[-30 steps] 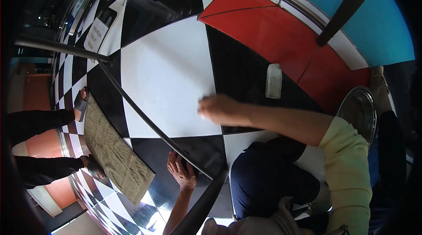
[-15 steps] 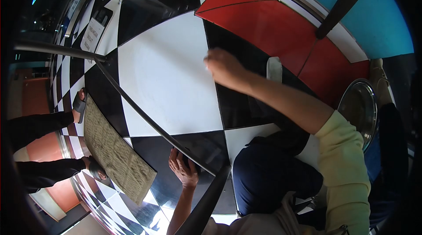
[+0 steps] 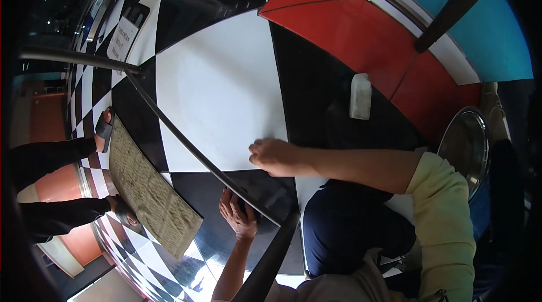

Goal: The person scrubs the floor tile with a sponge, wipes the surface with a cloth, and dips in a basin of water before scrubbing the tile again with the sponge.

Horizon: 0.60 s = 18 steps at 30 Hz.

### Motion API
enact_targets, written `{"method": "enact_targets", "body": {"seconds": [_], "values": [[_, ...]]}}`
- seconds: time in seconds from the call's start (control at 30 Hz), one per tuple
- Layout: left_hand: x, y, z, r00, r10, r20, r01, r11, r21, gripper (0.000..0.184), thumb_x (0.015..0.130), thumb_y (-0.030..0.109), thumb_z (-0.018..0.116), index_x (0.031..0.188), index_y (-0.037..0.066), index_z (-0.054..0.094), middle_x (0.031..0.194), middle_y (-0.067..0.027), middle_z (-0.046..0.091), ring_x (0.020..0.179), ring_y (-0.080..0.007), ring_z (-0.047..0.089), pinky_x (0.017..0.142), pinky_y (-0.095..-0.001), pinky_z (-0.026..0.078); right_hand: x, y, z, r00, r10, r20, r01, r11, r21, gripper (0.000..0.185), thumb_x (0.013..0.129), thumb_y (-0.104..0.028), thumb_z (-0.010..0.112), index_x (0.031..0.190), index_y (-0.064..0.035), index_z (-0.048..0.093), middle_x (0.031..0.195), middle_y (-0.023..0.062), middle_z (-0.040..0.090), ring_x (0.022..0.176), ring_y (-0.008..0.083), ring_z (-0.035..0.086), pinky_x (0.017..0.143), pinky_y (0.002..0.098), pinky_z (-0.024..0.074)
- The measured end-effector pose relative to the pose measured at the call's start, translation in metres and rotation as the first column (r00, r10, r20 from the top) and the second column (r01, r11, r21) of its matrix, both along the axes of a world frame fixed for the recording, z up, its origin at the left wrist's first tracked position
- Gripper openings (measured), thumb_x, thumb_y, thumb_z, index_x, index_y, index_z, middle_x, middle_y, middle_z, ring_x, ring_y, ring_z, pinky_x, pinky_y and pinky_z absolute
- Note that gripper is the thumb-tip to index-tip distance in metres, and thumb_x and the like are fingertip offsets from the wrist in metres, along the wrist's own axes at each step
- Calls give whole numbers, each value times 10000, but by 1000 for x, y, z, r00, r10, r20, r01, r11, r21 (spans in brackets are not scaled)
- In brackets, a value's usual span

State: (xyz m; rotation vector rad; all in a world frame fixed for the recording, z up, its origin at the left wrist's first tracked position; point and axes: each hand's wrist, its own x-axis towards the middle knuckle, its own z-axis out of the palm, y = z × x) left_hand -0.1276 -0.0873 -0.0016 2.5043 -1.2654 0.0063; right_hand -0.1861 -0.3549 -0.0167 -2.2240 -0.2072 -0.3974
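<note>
My right hand (image 3: 274,157) is closed, fingers curled, low over the near edge of a large white tile (image 3: 217,93). Whatever it holds, if anything, is hidden. My left hand (image 3: 238,217) rests on a glossy black tile (image 3: 192,195), its fingers stretched out and the thumb apart. A dark patch shows between thumb and fingers; I cannot tell whether it is an object or a shadow. Just beside that hand runs a thin dark metal bar (image 3: 197,158). A pale grey-white block (image 3: 360,96) lies on the black tile beyond my right forearm.
A shiny metal basin (image 3: 463,141) stands at the right. Red tiles (image 3: 333,25) line the foot of a blue wall (image 3: 491,25). Another person's sandalled foot (image 3: 125,211) is by a tan mat (image 3: 152,189). A printed sign (image 3: 121,39) stands upper left.
My right hand has swept back toward me over the white tile, and the pale block behind the forearm now shows fully. My left hand has stayed almost in place.
</note>
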Motion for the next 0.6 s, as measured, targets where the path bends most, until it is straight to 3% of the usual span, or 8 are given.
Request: {"method": "enact_targets", "body": {"seconds": [0.1, 0.2, 0.23, 0.27, 0.33, 0.4, 0.47, 0.6], "values": [[-2, -2, 4, 1000, 4, -15, -3, 1000, 28, 373, 886, 207, 541, 1215, 32, 535, 1336, -191, 497, 1260, -379, 446, 1058, -510, 311, 41, -42, -26, 923, -343, 173, 338, 939, 57, 98, 659, 45, 608, 711, -29, 570, 761, 118, 563, 789, 317, 574, 734, 441, 484], [-1, -1, 2, 1000, -2, 5, 2, 1000, 23, 373, 888, 208, 540, 1217, 33, 536, 1339, -190, 496, 1261, -378, 446, 1056, -511, 314, 52, -41, -19, 919, -317, 232, 322, 947, 18, 73, 666, 27, 609, 700, -29, 577, 784, 127, 573, 805, 314, 577, 724, 424, 495], [-2, -2, 2, 1000, 6, -7, -6, 1000, 18, 375, 892, 214, 538, 1219, 31, 537, 1341, -189, 494, 1262, -379, 444, 1058, -511, 312, 43, -14, -20, 983, -179, 50, 182, 982, -52, 68, 672, 8, 622, 718, -29, 589, 807, 123, 580, 823, 310, 584, 724, 418, 508], [-1, -3, 1, 1000, 5, -7, -5, 1000, 14, 376, 895, 220, 536, 1219, 31, 538, 1342, -190, 492, 1262, -379, 443, 1058, -512, 312, 31, 3, -10, 994, -9, 111, 10, 1000, -8, 64, 682, -31, 647, 710, -29, 590, 821, 125, 585, 843, 305, 593, 729, 418, 519], [-2, -2, 1, 1000, 7, -3, -7, 1000, 19, 378, 900, 233, 534, 1219, 30, 540, 1343, -190, 490, 1262, -380, 441, 1059, -512, 311, 34, 12, 2, 999, 47, -3, -47, 996, -81, 59, 706, -31, 644, 700, -27, 586, 818, 127, 586, 848, 300, 597, 745, 407, 520], [-2, -2, 3, 1000, 3, -4, -3, 1000, 17, 385, 904, 246, 532, 1222, 30, 537, 1345, -191, 487, 1265, -382, 438, 1060, -513, 310, 69, 9, -11, 984, -146, 105, 151, 988, -44, 68, 725, -1, 628, 680, -15, 579, 806, 130, 585, 850, 295, 601, 755, 398, 519], [-2, -3, 4, 1000, 1, -11, -1, 999, 34, 392, 907, 257, 531, 1226, 29, 532, 1347, -191, 484, 1266, -384, 435, 1061, -514, 309, 87, -1, -2, 979, -178, 96, 182, 983, -36, 76, 734, 26, 611, 674, 13, 567, 781, 135, 584, 843, 299, 603, 753, 403, 517], [-1, -4, 3, 1000, 7, -21, -6, 999, 38, 406, 911, 260, 523, 1244, 28, 517, 1349, -191, 482, 1265, -385, 436, 1066, -510, 305, 47, 18, 4, 997, -72, 10, 73, 990, -122, 21, 665, -12, 649, 679, -15, 633, 801, 120, 638, 886, 293, 639, 797, 381, 529]]}}
